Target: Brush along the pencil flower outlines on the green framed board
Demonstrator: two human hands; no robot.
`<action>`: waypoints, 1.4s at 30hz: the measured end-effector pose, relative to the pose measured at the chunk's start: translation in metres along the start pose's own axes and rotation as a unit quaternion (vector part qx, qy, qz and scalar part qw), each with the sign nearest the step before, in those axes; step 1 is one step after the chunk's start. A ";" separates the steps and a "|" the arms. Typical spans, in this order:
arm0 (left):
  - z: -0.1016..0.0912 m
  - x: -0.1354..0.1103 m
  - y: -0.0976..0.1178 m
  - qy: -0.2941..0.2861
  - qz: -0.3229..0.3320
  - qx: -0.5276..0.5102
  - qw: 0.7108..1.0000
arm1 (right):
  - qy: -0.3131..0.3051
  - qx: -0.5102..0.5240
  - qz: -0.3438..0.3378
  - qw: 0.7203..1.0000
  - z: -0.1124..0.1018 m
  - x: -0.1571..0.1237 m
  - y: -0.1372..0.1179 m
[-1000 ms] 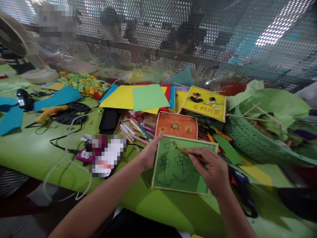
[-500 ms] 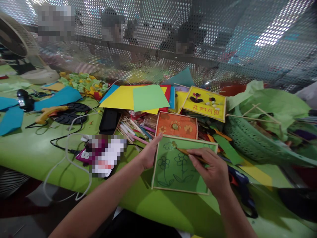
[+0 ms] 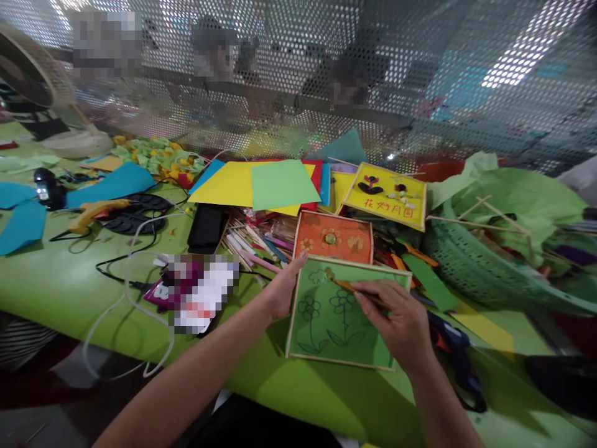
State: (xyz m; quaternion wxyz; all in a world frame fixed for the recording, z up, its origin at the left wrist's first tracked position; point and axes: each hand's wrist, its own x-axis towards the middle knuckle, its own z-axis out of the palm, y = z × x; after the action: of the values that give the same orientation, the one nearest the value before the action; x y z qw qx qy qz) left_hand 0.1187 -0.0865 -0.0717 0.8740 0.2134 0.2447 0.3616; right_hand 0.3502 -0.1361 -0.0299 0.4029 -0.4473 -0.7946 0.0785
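A green framed picture [image 3: 373,333] with a thin pale wooden border lies tilted in front of me. Outlined on it in dark lines are two flowers with leaves and a small cloud. My left hand [image 3: 283,292] grips its upper left edge, thumb along the border. In my right hand [image 3: 396,317] is a slim yellow-brown pencil [image 3: 344,285], pinched between thumb and fingers. Its point is at the cloud's right side, beside a small brownish spot. Just behind stands an orange framed picture [image 3: 317,225] with flower shapes, its lower edge hidden by the green one.
Behind lie a yellow framed picture [image 3: 413,198], coloured sheets [image 3: 224,183] and several pens [image 3: 247,246]. A green basket [image 3: 448,261] stands right, near a dark blue glue gun [image 3: 454,354]. On the left are a yellow glue gun [image 3: 96,214], cables, a blurred phone [image 3: 205,298] and a fan [image 3: 35,68].
Almost nothing differs. The pencil point stays by the cloud, both hands keep their grip, and the whole view has shifted very slightly.
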 end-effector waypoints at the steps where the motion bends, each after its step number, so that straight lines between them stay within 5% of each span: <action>1: 0.000 0.000 0.000 -0.004 -0.001 -0.001 1.000 | -0.002 0.002 -0.001 1.000 0.000 0.000 0.000; 42: 0.003 0.000 -0.001 0.031 -0.007 -0.007 0.999 | -0.008 -0.006 -0.011 1.000 0.000 -0.001 -0.002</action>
State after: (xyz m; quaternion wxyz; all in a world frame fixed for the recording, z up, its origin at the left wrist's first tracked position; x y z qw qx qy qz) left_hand 0.1207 -0.0880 -0.0698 0.8700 0.1943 0.2703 0.3637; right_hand 0.3493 -0.1380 -0.0293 0.3949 -0.4403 -0.8031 0.0723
